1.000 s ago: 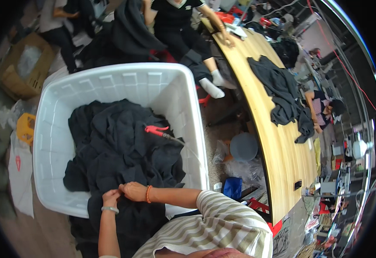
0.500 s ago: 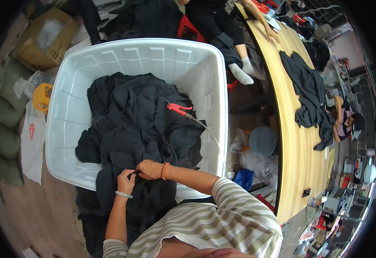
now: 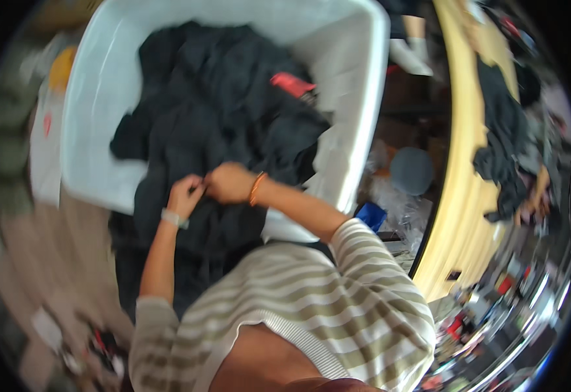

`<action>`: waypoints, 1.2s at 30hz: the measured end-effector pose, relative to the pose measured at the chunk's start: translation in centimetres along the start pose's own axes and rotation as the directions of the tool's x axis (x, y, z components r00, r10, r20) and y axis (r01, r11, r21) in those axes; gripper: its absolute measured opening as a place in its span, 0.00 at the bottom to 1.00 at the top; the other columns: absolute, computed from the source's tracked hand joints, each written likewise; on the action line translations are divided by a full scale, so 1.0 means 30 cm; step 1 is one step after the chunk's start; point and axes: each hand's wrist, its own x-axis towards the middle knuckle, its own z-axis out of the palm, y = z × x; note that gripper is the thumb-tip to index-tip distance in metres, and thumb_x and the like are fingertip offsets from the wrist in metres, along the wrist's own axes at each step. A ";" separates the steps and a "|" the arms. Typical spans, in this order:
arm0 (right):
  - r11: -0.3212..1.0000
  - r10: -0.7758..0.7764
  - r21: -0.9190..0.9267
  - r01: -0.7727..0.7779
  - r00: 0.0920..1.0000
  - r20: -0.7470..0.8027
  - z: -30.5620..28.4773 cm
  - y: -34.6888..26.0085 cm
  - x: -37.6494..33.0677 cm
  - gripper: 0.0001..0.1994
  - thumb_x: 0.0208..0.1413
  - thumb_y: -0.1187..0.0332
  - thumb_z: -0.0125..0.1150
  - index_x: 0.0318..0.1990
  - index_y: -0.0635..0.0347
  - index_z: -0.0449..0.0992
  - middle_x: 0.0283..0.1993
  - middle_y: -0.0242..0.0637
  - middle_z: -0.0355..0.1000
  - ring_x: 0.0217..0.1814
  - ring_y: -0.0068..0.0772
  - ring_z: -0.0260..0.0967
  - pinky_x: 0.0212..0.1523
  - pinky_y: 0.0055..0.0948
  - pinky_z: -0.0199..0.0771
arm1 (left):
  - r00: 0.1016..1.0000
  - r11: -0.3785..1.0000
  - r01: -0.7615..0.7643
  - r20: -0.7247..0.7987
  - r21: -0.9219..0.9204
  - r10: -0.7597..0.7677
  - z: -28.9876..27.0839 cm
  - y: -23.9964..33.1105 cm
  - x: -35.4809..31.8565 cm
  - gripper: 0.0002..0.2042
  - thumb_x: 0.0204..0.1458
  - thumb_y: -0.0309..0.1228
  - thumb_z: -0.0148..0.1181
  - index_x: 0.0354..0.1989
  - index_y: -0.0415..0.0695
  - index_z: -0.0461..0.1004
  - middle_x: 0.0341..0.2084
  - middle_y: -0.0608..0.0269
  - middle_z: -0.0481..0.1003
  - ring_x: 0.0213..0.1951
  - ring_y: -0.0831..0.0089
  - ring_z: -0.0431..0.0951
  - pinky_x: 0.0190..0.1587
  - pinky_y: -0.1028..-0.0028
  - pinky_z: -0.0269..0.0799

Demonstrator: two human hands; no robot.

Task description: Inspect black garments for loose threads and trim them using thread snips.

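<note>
Over the near rim of a large white plastic tub (image 3: pixel 105 186), my two hands meet at a fold of black cloth (image 3: pixel 200 124). My left hand (image 3: pixel 184 196), with a pale bangle at its wrist, pinches the cloth with its fingertips. Right beside it, my right hand (image 3: pixel 230 183) is closed on the same cloth; an orange bead bracelet circles that wrist. The exact bit between my fingers is blurred. The cloth lies heaped in the tub and hangs over its near rim toward me. On the heap's right side rests a red air blow gun (image 3: pixel 292 85), smeared by motion.
To the right runs a long wooden table (image 3: pixel 458 163) with dark garments (image 3: pixel 504 137) on it. A round grey stool seat (image 3: pixel 411 171) and a blue bag (image 3: pixel 370 215) stand between tub and table. A person's white-socked feet (image 3: pixel 409 57) show beyond. Left is a yellow stool (image 3: pixel 62 68).
The whole view has shifted, so the tub and table sit higher in the picture and more of my striped top shows. My hands stay together on the cloth.
</note>
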 end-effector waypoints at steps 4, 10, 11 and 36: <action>0.995 0.101 -0.005 -0.103 0.990 -0.103 0.001 0.064 -0.061 0.14 0.51 0.54 0.60 0.32 0.55 0.77 0.27 0.40 0.75 0.34 0.48 0.75 0.35 0.45 0.74 | 0.976 0.964 0.216 -0.013 0.158 -0.217 -0.014 0.040 0.020 0.15 0.45 0.35 0.69 0.26 0.35 0.73 0.20 0.58 0.74 0.25 0.72 0.75 0.29 0.73 0.68; 0.993 0.111 -0.048 -0.112 0.994 -0.021 0.035 0.230 -0.197 0.08 0.51 0.66 0.60 0.35 0.60 0.75 0.38 0.44 0.75 0.40 0.47 0.74 0.40 0.42 0.73 | 0.980 0.761 0.197 -0.147 0.618 -0.134 0.025 0.098 0.058 0.13 0.43 0.37 0.69 0.28 0.41 0.74 0.28 0.55 0.75 0.34 0.56 0.75 0.36 0.65 0.70; 0.994 0.095 -0.045 -0.097 0.994 -0.049 0.047 0.240 -0.205 0.07 0.51 0.67 0.59 0.35 0.61 0.75 0.39 0.44 0.74 0.40 0.48 0.73 0.41 0.41 0.74 | 0.989 0.712 0.044 -0.131 0.701 0.068 0.040 0.096 0.073 0.11 0.44 0.35 0.68 0.29 0.42 0.74 0.31 0.55 0.74 0.38 0.56 0.75 0.38 0.65 0.70; 0.990 0.134 0.002 -0.140 0.946 -0.295 -0.005 0.149 -0.125 0.08 0.49 0.74 0.56 0.38 0.65 0.70 0.33 0.50 0.73 0.35 0.50 0.73 0.37 0.40 0.75 | 0.826 0.672 0.559 0.257 -0.487 -0.501 0.225 0.008 0.244 0.07 0.49 0.23 0.60 0.35 0.33 0.80 0.31 0.60 0.80 0.35 0.76 0.78 0.42 0.79 0.73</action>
